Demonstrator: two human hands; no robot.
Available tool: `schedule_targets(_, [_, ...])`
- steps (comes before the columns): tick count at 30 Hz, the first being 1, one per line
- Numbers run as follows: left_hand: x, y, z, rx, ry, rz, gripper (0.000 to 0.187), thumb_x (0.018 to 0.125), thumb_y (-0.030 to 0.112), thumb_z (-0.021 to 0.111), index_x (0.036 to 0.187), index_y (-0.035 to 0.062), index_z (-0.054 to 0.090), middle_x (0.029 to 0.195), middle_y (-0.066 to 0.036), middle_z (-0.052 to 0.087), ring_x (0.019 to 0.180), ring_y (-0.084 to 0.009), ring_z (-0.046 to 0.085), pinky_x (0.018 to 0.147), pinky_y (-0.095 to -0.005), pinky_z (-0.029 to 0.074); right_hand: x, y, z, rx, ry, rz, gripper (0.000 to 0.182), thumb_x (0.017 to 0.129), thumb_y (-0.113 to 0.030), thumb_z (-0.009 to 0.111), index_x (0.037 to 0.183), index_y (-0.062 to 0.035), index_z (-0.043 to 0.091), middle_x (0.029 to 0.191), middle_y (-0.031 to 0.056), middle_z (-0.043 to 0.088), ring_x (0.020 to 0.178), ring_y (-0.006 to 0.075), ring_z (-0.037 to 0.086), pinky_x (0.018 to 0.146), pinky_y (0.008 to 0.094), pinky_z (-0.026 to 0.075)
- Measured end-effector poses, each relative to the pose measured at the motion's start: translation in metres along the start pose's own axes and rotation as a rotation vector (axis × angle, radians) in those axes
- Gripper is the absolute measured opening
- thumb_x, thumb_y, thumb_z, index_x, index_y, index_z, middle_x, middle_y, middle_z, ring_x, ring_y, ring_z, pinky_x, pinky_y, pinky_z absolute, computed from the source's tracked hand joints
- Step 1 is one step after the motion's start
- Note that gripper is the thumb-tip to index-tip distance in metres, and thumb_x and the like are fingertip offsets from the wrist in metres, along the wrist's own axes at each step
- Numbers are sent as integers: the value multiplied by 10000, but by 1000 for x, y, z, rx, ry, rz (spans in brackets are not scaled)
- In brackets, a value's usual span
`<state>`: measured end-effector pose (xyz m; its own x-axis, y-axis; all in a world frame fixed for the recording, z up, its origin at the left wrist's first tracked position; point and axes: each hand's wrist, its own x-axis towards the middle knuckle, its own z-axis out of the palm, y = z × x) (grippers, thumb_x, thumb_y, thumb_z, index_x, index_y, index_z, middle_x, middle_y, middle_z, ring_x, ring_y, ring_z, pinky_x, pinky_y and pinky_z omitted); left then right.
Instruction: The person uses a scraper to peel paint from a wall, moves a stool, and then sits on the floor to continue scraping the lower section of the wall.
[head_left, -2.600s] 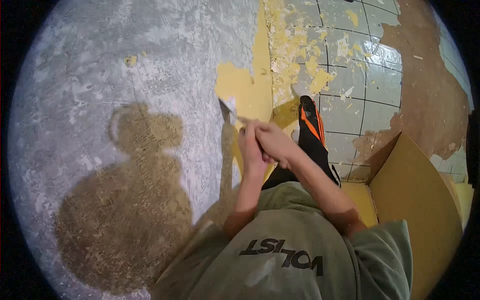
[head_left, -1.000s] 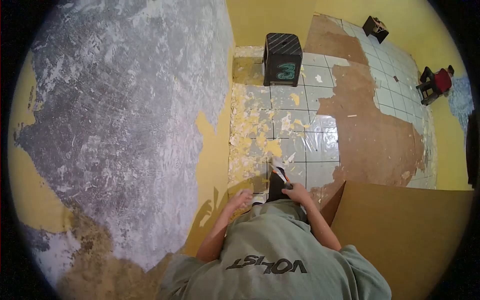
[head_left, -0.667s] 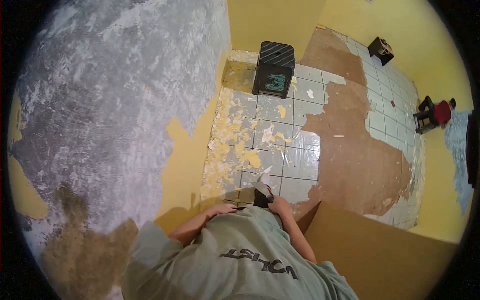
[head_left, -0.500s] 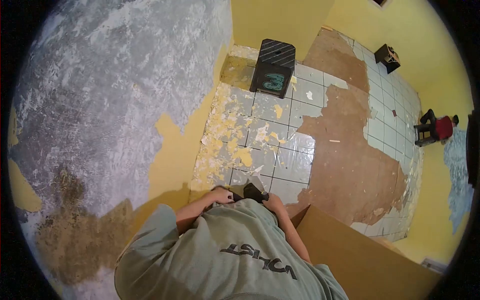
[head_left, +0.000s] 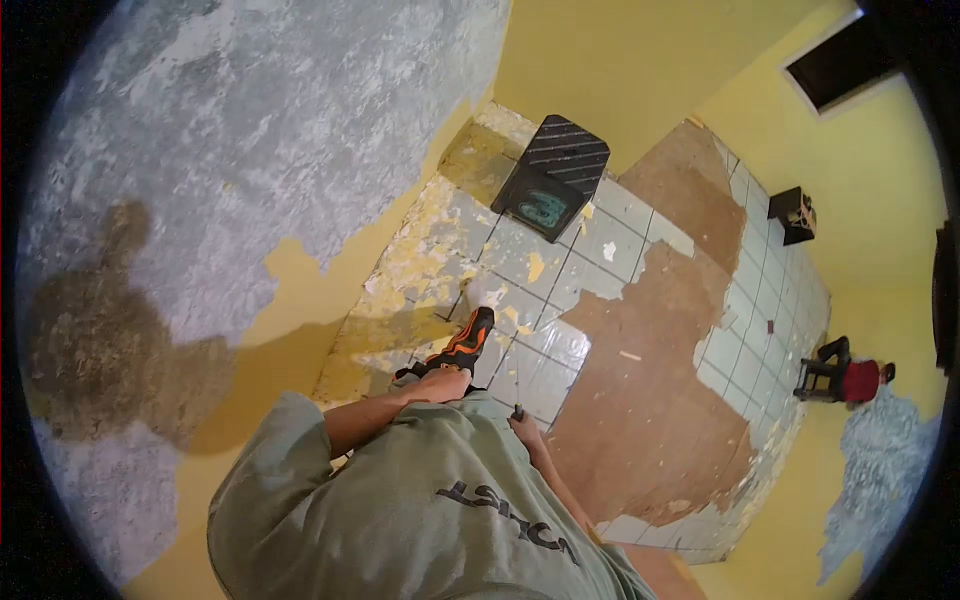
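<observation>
My left hand (head_left: pixel 440 384) rests on my dark trouser leg just behind my black and orange shoe (head_left: pixel 466 343), with nothing seen in it. My right hand (head_left: pixel 526 430) is drawn in against my green shirt (head_left: pixel 440 510), fingers closed; a small dark end of the scraper (head_left: pixel 517 409) sticks out of it, and the blade is hidden. The scraped grey wall (head_left: pixel 250 120) with leftover yellow paint (head_left: pixel 300 290) stands to my left, out of reach of both hands.
Yellow paint flakes (head_left: pixel 430 260) litter the tiled floor along the wall. A black stool (head_left: pixel 552 172) stands in the corner. Brown sheeting (head_left: pixel 650 400) covers part of the floor. Farther off are a small dark box (head_left: pixel 797 213) and a red seat (head_left: pixel 850 378).
My hands left the wall, where both held the scraper, and dropped to my lap. My view swung away from the wall toward the room and tilted; the cardboard on the right dropped out of sight.
</observation>
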<state>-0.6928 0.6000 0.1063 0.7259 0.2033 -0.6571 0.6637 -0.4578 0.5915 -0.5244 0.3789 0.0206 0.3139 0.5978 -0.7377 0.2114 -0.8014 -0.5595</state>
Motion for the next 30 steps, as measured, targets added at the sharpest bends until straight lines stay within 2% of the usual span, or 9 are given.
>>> schedule_targets(3, [39,34,-61,-19,16,90,308,855,202,415,931,-50,574,910,-268,599,841,-392,602,731,-469,476,29,30,-56,330,-24,-113,241,735,-229,630,760,1,561,659,67,549,652,126,509,625,318,432])
schedule_targets(7, [96,69,-128,-90,-84,113,419,874,316,411,1006,-42,584,989,-251,594,894,-402,585,761,-488,463,1,-95,-155,142,74,75,197,743,-157,617,777,27,554,655,38,515,640,130,481,607,310,420])
schedule_targets(8, [121,70,-132,-29,-160,12,496,880,406,395,1028,-29,583,1026,-254,584,934,-403,573,801,-496,440,15,-100,-170,44,90,58,259,733,-178,634,830,55,572,696,89,569,677,159,520,647,327,435])
schedule_targets(11, [163,67,-138,19,-99,91,570,903,467,356,986,-49,582,953,-265,594,919,-378,580,788,-479,438,29,-150,-218,41,119,95,319,724,-192,639,898,71,585,769,143,620,734,194,566,693,350,446])
schedule_targets(12, [166,73,-150,21,-156,41,579,905,466,334,1029,-46,574,1029,-252,581,977,-378,558,826,-471,431,31,-175,-232,-37,96,122,351,729,-205,621,956,60,583,839,204,638,777,276,612,728,385,455])
schedule_targets(18, [188,104,-203,-139,-92,-64,513,888,423,361,986,-16,607,1030,-207,598,970,-380,561,828,-461,433,127,-138,-282,-227,-106,21,390,753,-262,605,1003,34,564,933,288,588,934,397,574,767,446,446])
schedule_targets(22, [226,120,-213,-219,102,-190,506,882,427,369,924,-11,619,980,-224,604,917,-375,575,786,-471,440,174,-200,-349,-358,-106,-103,406,750,-287,617,996,33,569,950,277,594,950,387,573,768,445,445])
schedule_targets(24, [260,126,-218,-200,177,-268,498,884,425,369,907,-2,625,949,-226,612,867,-374,591,726,-482,460,218,-197,-386,-454,-114,-170,422,720,-325,627,968,16,611,861,190,647,776,242,611,717,375,460])
schedule_targets(30, [302,193,-242,-324,353,-353,506,882,433,372,885,-11,614,901,-217,622,843,-372,600,724,-494,468,273,-251,-495,-492,-405,-258,477,736,-361,624,993,41,600,881,187,646,798,233,609,724,359,459])
